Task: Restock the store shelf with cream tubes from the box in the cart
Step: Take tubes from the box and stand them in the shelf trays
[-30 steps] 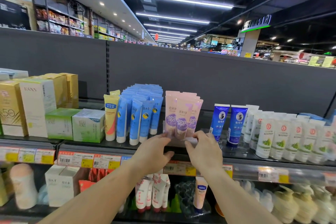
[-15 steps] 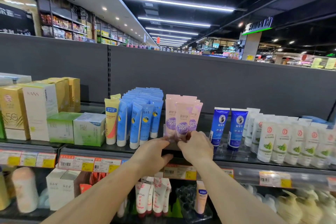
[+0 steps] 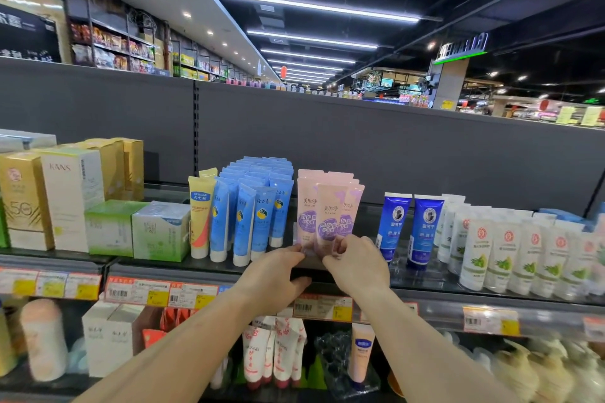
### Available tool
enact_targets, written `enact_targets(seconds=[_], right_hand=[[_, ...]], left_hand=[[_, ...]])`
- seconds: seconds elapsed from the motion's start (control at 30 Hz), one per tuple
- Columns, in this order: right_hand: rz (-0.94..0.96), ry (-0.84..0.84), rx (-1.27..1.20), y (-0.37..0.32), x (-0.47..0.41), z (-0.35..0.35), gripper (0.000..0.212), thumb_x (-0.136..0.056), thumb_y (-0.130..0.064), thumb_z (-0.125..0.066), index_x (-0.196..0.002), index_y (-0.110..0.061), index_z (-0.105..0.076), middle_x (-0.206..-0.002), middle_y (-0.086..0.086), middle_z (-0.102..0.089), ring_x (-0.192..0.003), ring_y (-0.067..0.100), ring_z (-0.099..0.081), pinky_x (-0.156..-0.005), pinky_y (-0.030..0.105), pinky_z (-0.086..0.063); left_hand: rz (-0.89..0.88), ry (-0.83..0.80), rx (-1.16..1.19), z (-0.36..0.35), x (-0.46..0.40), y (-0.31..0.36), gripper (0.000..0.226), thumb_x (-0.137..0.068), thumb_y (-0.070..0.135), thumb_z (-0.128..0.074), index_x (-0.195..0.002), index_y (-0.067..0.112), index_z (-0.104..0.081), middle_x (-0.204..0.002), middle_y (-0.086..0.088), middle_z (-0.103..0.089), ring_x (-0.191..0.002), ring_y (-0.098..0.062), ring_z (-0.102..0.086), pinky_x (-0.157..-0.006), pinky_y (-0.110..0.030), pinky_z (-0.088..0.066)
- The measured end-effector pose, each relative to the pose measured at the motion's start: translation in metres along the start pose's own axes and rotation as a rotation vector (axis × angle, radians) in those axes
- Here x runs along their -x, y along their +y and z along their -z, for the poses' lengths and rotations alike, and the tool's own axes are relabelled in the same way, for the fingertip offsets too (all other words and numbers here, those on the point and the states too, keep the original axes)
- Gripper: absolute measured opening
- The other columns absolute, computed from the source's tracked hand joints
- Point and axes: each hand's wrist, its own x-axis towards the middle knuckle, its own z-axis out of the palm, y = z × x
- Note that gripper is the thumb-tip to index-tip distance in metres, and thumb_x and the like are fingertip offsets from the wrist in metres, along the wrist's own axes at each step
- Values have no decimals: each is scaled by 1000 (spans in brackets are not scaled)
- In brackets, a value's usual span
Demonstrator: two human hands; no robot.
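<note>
I stand at a dark store shelf [image 3: 183, 267] with a grey back panel [image 3: 425, 154], long ceiling lights [image 3: 319, 6] overhead. My left hand [image 3: 273, 275] and right hand [image 3: 357, 267] pinch the bases of the pink cream tubes [image 3: 327, 206], upright between blue tubes [image 3: 255, 206] and dark-blue tubes [image 3: 409, 226].

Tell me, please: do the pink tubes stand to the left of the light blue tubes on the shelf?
No. The pink tubes stand to the right of the light blue tubes, between them and two dark blue tubes.
</note>
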Motion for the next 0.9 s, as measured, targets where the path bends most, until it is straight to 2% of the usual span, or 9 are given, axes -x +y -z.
enact_targets(seconds=[0.1,0.2,0.47,0.7,0.8,0.9], right_hand=[[9,-10,31,9,7,2,37,-87,-46,-60,-116,-24,-51,-111,1,-54,-100,17,-56,-77,29,-51],[19,-18,-16,17,11,2,31,-90,-39,-62,-114,-23,-51,-106,-3,-59,-96,14,-57,-74,26,-52],[25,14,-49,23,11,0,23,-91,-31,-64,-110,-24,-53,-101,-6,-61,-90,10,-59,-70,22,-51],[56,13,-81,26,12,0,23,-91,-33,-64,-110,-25,-52,-100,-7,-61,-89,9,-59,-70,22,-50],[86,35,-134,35,18,4,20,-90,-36,-64,-106,-27,-55,-94,-11,-56,-88,6,-55,-68,19,-42],[102,144,-117,61,21,18,11,-90,-33,-65,-96,-26,-59,-89,-12,-55,-84,5,-52,-66,17,-39]], left_hand=[[-2,12,0,-1,0,-1,55,-94,40,-57,-145,26,-43,-157,9,-33,-142,-13,-34,-116,-33,-32],[-8,28,-2,-1,0,1,56,-95,39,-58,-147,25,-41,-157,9,-33,-143,-12,-31,-116,-30,-28],[25,-5,8,-4,-4,-2,58,-94,39,-58,-147,27,-40,-157,9,-31,-144,-13,-31,-117,-39,-32],[38,6,-20,-2,-3,1,53,-94,40,-58,-144,29,-44,-156,12,-33,-140,-14,-36,-114,-36,-35],[11,175,-13,-4,0,6,43,-91,38,-61,-132,27,-57,-144,13,-48,-128,-11,-46,-106,-31,-41],[-91,371,11,-11,-1,27,31,-90,35,-63,-119,25,-64,-121,13,-60,-112,-5,-49,-97,-22,-40]])
